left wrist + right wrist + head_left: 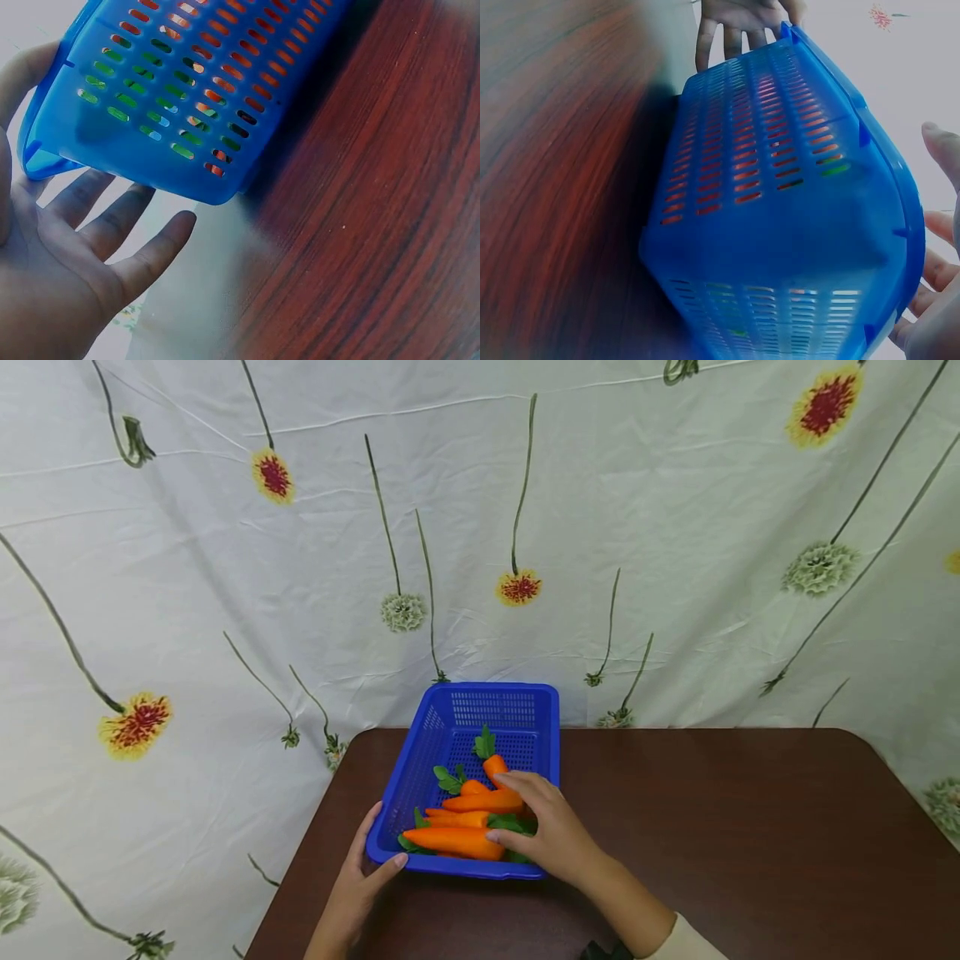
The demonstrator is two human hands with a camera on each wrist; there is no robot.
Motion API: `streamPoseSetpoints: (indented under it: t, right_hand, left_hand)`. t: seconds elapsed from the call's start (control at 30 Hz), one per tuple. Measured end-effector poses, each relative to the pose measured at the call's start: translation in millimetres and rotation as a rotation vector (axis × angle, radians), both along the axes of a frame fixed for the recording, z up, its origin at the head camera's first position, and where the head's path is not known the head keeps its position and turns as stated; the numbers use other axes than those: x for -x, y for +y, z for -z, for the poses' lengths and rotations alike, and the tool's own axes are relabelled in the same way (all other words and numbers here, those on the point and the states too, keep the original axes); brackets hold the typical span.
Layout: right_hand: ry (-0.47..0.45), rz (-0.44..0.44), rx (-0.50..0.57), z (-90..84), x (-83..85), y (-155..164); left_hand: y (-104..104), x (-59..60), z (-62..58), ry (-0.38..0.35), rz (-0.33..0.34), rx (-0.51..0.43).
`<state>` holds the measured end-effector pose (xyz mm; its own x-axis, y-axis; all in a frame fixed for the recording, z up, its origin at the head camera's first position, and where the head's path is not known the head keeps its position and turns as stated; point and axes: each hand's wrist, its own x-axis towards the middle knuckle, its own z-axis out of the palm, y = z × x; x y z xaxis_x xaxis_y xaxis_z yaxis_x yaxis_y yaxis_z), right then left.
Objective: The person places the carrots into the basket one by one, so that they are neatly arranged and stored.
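Note:
A blue plastic basket [483, 867] with slotted walls holds several orange carrots with green leafy tops. My left hand [354, 883] grips the basket's front left corner, thumb over the front rim and fingers along the outer left wall. In the left wrist view, the left fingers [154, 255] spread against that wall. My right hand [551, 828] reaches over the basket's right rim, its thumb by the frontmost carrot [450, 840] and its fingertips near the rearmost carrot [494, 767]. Thumb and fingers stand wide apart, and the hand hides part of the carrots.
The basket stands at the left side of a dark brown table [720, 827], near its back edge. Behind hangs a white cloth [675, 518] printed with flowers. A small black object [606, 952] shows at the bottom edge near the right sleeve [686, 941].

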<state>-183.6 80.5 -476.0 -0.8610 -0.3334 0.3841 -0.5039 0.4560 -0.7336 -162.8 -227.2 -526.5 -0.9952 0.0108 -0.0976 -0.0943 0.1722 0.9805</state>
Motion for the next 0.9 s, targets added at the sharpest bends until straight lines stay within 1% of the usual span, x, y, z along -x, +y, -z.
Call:
streamPoseSetpoints:
  t: [0.1, 0.23, 0.33, 0.43, 0.53, 0.63, 0.73, 0.8, 0.83, 0.9]
  right_hand:
    - [-0.003, 0.007, 0.014, -0.7, -0.4, 3.8]
    - [-0.029, 0.049, 0.032, -1.7, -2.0, 10.6]
    - [-0.015, 0.077, 0.048, -2.7, -2.0, 17.0]
    - [0.046, 0.093, 0.063, -4.0, -0.2, 24.2]
    - [0.107, 0.109, 0.081, -6.6, 1.7, 32.9]
    - [0.147, 0.139, 0.088, -9.9, 2.2, 43.1]
    - [0.158, 0.175, 0.091, -13.4, 0.5, 54.7]
    - [0.167, 0.202, 0.086, -14.4, -1.1, 63.0]
    - [0.17, 0.214, 0.081, -15.0, -2.3, 67.0]
    - [0.179, 0.23, 0.071, -16.2, -4.4, 74.7]
  left_hand:
    - [0.0, 0.2, -0.6, -0.001, -0.007, 0.017]
    - [2.0, 0.3, 0.7, 0.006, -0.027, 0.029]
    - [3.7, 0.4, 2.9, 0.028, -0.054, 0.042]
    - [5.0, 0.7, 4.2, 0.072, -0.098, 0.112]
    - [7.7, 1.6, 3.4, 0.125, -0.19, 0.209]
    - [11.4, 0.9, -0.2, 0.195, -0.33, 0.291]
    - [16.9, -2.9, -6.8, 0.294, -0.462, 0.345]
    - [21.7, -6.4, -13.6, 0.393, -0.509, 0.363]
    - [24.4, -8.2, -17.8, 0.441, -0.519, 0.366]
    - [29.8, -10.2, -26.7, 0.545, -0.517, 0.359]
